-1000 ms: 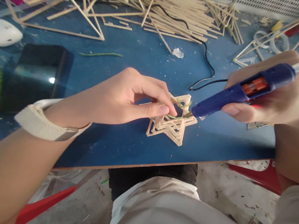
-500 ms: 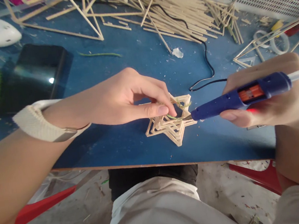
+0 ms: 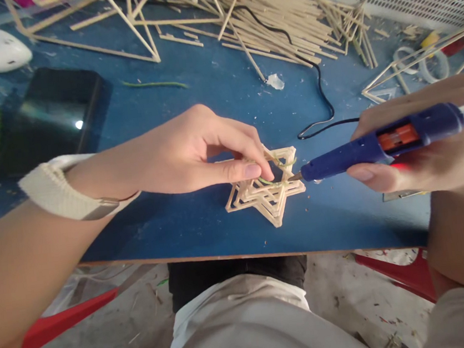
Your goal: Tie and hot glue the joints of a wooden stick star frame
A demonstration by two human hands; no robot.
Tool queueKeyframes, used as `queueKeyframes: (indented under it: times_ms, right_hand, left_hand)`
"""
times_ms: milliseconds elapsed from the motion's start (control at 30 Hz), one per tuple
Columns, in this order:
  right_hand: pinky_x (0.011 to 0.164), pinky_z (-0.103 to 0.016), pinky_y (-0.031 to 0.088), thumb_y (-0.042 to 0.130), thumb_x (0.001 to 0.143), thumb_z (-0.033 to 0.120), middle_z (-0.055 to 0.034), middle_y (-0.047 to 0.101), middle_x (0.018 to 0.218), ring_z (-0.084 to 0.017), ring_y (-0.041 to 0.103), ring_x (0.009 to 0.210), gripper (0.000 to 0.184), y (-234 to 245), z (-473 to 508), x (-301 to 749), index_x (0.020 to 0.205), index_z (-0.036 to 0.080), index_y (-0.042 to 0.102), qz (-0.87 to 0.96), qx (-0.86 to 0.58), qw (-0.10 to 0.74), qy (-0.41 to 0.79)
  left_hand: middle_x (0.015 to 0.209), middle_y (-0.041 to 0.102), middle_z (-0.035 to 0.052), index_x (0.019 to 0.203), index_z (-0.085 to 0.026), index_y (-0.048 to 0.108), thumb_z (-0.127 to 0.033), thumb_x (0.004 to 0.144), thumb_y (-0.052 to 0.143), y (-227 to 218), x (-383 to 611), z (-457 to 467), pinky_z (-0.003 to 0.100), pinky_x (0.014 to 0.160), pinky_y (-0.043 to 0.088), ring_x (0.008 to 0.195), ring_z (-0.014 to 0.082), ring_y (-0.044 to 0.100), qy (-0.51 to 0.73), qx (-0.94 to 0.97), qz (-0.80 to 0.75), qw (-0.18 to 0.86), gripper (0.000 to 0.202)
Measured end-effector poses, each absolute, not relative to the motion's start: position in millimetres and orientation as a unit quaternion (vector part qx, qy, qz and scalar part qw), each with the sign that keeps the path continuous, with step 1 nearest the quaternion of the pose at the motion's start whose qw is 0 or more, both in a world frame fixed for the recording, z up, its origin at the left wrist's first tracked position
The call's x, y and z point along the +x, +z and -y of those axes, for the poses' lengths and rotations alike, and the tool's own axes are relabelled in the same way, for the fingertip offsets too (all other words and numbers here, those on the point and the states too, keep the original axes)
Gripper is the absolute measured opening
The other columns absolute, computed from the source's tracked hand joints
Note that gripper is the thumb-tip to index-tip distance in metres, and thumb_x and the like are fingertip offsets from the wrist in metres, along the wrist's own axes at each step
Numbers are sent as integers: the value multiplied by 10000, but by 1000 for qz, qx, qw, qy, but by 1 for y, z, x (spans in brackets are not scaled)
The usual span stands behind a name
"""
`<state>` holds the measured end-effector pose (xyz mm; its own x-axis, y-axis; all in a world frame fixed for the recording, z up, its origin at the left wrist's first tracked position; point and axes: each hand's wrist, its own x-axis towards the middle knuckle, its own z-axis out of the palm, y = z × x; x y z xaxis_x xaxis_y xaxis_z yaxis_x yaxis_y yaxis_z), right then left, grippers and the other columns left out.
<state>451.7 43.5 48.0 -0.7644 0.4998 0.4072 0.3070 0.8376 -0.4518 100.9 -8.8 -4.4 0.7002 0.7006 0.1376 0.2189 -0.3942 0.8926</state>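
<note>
Fingers [image 3: 235,171] of my left hand [image 3: 188,156] pinch a green strand [image 3: 283,163] onto the wooden star [image 3: 259,196] on the bench [image 3: 205,87] as my right hand [image 3: 423,160], clenched on the glue gun [image 3: 379,145], aims its nozzle from three o'clock.

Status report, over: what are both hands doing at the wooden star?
Left hand pinches green strand on stick star. Right hand grips blue glue gun, nozzle at star's right side. Nothing between them; black cord lies behind.
</note>
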Motion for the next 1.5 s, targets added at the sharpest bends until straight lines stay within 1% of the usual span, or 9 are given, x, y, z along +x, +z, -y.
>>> queueKeyframes:
  times_ms: [233, 367, 467, 533, 667, 800, 967, 1233, 1500]
  right_hand:
    - [467, -193, 357, 939, 986, 521, 89, 657, 643, -35, 476, 511, 335, 56, -55, 445, 891, 240, 783, 932, -166, 207, 247]
    - [445, -189, 335, 904, 1054, 577, 77, 626, 645, -24, 442, 501, 438, 74, -74, 427, 882, 199, 765, 939, -92, 141, 301]
    - [440, -252, 320, 715, 1153, 681, 58, 554, 614, -63, 422, 523, 580, 82, -88, 414, 852, 184, 717, 944, -65, 94, 310]
    - [460, -274, 326, 664, 1186, 661, 49, 546, 619, -80, 427, 542, 580, 81, -95, 409, 847, 190, 692, 947, -55, 86, 305]
    - [468, -271, 324, 822, 1131, 519, 34, 620, 637, -65, 453, 518, 484, 69, -103, 411, 806, 202, 652, 940, -33, 114, 321]
    - [454, -304, 317, 619, 1199, 675, -7, 646, 630, -87, 446, 498, 644, 62, -103, 414, 749, 213, 638, 944, -77, 96, 305]
    - [466, -267, 285, 872, 1082, 486, 48, 608, 621, -49, 416, 492, 471, 62, -102, 410, 772, 206, 653, 938, -51, 105, 327]
    - [459, -299, 292, 740, 1158, 606, 44, 573, 618, -73, 412, 493, 542, 59, -99, 412, 790, 211, 694, 941, -60, 111, 313]
    - [509, -253, 340, 707, 1195, 570, 50, 606, 654, -61, 466, 531, 494, 56, -98, 411, 855, 211, 683, 944, -35, 114, 307]
  left_hand:
    - [1153, 892, 38, 1172, -324, 953, -317, 1132, 798, -9, 100, 7, 179, 738, 578, 865, 114, 809, 267, 786, -279, 482, 160]
    - [1159, 895, 60, 1175, -328, 953, -355, 1139, 792, -10, 100, 6, 194, 765, 599, 874, 127, 815, 265, 779, -287, 491, 167]
    - [1156, 894, 76, 1175, -312, 952, -330, 1141, 788, -8, 101, 6, 194, 772, 603, 911, 138, 822, 264, 774, -282, 502, 169]
    - [1161, 892, 82, 1182, -312, 952, -313, 1145, 774, -6, 101, 6, 199, 778, 609, 931, 145, 825, 259, 775, -281, 504, 182]
    - [1173, 890, 79, 1191, -336, 953, -281, 1144, 753, -4, 100, 6, 217, 793, 621, 915, 149, 819, 242, 775, -292, 506, 213]
    - [1188, 890, 73, 1184, -342, 953, -245, 1108, 794, -3, 99, 7, 229, 803, 628, 924, 162, 830, 231, 765, -300, 521, 201]
    - [1203, 890, 68, 1192, -345, 950, -236, 1094, 812, -3, 99, 7, 216, 790, 623, 899, 154, 831, 229, 763, -301, 525, 201]
    - [1193, 893, 66, 1177, -337, 948, -279, 1140, 758, -1, 100, 6, 204, 771, 619, 901, 150, 826, 231, 767, -297, 520, 203]
    - [1197, 893, 67, 1186, -345, 948, -241, 1104, 797, -1, 100, 6, 219, 754, 629, 890, 157, 821, 230, 761, -300, 527, 201]
